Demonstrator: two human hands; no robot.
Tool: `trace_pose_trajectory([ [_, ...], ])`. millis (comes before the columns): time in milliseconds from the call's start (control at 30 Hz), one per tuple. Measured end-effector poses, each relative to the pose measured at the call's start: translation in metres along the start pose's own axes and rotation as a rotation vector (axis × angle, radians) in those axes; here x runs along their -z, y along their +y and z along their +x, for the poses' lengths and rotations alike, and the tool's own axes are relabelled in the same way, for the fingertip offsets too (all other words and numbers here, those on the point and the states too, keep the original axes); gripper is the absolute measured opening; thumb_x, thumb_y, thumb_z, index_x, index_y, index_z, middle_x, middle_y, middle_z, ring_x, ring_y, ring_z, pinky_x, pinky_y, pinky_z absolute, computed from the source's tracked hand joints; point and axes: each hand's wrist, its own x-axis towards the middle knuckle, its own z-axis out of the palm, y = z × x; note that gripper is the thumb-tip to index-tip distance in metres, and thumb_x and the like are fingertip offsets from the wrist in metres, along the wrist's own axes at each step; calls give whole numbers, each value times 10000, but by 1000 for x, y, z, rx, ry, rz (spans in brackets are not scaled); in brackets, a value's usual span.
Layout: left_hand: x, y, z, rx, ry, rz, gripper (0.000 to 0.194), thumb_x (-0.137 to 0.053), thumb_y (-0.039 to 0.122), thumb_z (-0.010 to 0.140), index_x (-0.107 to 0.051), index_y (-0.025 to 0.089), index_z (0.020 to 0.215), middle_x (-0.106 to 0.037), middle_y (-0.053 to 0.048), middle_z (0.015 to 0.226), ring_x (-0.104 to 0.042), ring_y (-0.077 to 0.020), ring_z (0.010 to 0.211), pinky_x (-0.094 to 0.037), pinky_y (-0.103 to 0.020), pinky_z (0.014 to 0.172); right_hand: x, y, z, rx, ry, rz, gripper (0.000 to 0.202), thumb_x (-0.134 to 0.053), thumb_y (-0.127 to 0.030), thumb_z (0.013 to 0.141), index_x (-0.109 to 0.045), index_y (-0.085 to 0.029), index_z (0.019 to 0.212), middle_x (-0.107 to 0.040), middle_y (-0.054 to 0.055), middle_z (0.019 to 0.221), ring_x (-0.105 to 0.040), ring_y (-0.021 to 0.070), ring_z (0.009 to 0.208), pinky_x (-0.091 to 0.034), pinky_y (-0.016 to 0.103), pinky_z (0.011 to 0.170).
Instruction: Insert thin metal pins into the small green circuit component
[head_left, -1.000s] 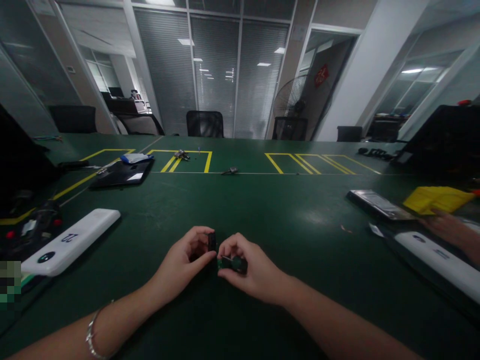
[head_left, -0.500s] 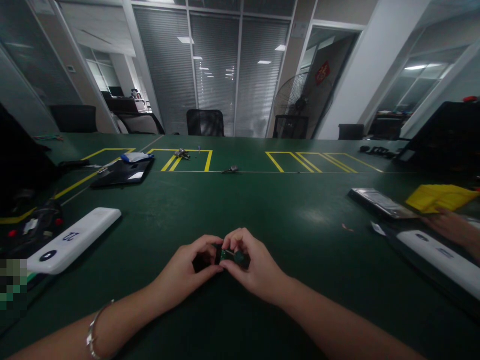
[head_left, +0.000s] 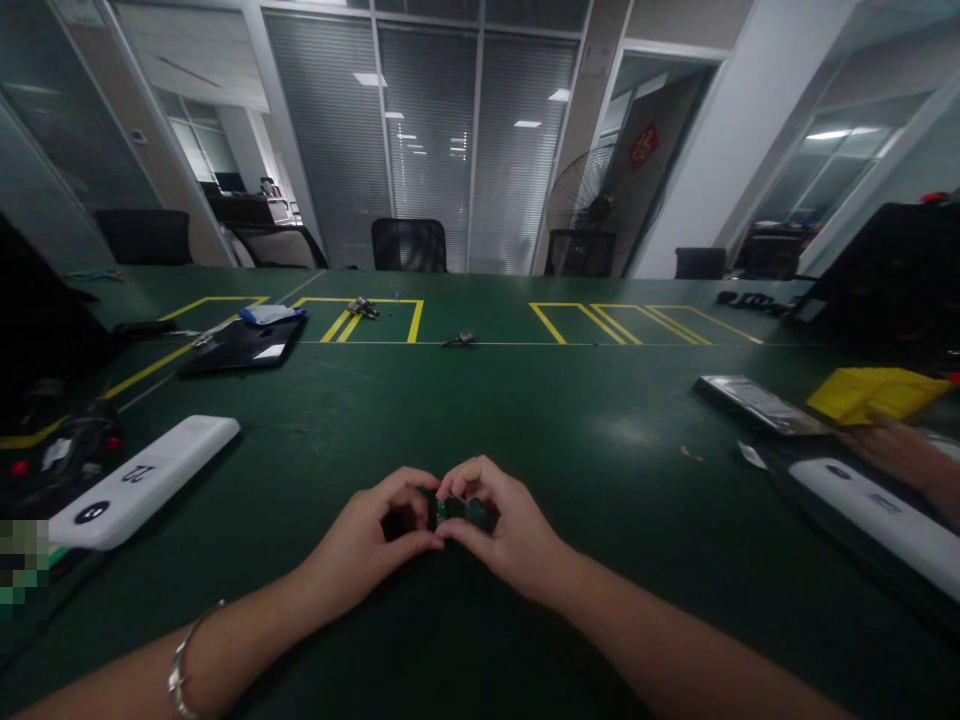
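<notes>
My left hand (head_left: pixel 367 535) and my right hand (head_left: pixel 514 520) meet low in the middle, just above the green tabletop (head_left: pixel 480 410). A tiny green circuit board (head_left: pixel 441 511) sits between their fingertips. My right hand's thumb and fingers pinch it from above and below. The fingers of my left hand are curled, with thumb and forefinger closing on the board's left side, where a dark edge shows. Its underside and any finer parts are hidden or too small to make out.
White devices stand left (head_left: pixel 142 485) and right (head_left: pixel 885 510). Another person's hand (head_left: pixel 892 450) is near a yellow object (head_left: pixel 877 393) at the right. A flat metal-cased item (head_left: pixel 761 403) lies close by. Farther off are a black tablet-like panel (head_left: pixel 240 350) and a small grey part (head_left: pixel 465 338).
Both hands stay together around the circuit board, with only slight finger shifts. The whole view has moved a little. The other person's hand stays by the yellow object.
</notes>
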Motion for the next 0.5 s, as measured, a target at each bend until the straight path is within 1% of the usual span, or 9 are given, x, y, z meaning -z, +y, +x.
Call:
trace_pose_trajectory([
  [133, 0, -1, -1, 14, 3, -63, 342, -683, 237, 796, -522, 230, 1098, -609, 39, 787, -602, -160, 761, -457, -293, 725, 4, -4, 2, -25, -15, 49, 224, -655, -175, 826, -540, -212, 1015, -620, 35, 1036, -602, 169, 891, -475, 303, 763],
  [233, -1, 2, 0, 32, 4, -88, 344, -678, 244, 800, -527, 219, 1108, -608, 31, 786, -603, -165, 764, -465, -300, 731, 4, -5, 2, -24, -10, 52, 204, -622, -163, 844, -556, -207, 1032, -617, 43, 1051, -602, 172, 901, -476, 305, 770],
  [400, 0, 4, 0, 42, -10, -125, 343, -640, 221, 818, -534, 218, 1144, -615, 15, 817, -603, -171, 786, -471, -313, 745, 2, -4, 2, -35, 23, -4, 213, -634, -145, 828, -569, -207, 1021, -622, 13, 936, -593, 143, 768, -470, 275, 694],
  [500, 2, 3, 0, 26, -16, -166, 330, -598, 240, 848, -535, 215, 1171, -619, 4, 830, -598, -172, 796, -470, -313, 740, 1, -3, 2, -15, 54, -56, 204, -645, -142, 820, -581, -210, 1002, -624, 17, 957, -594, 150, 798, -467, 279, 710],
])
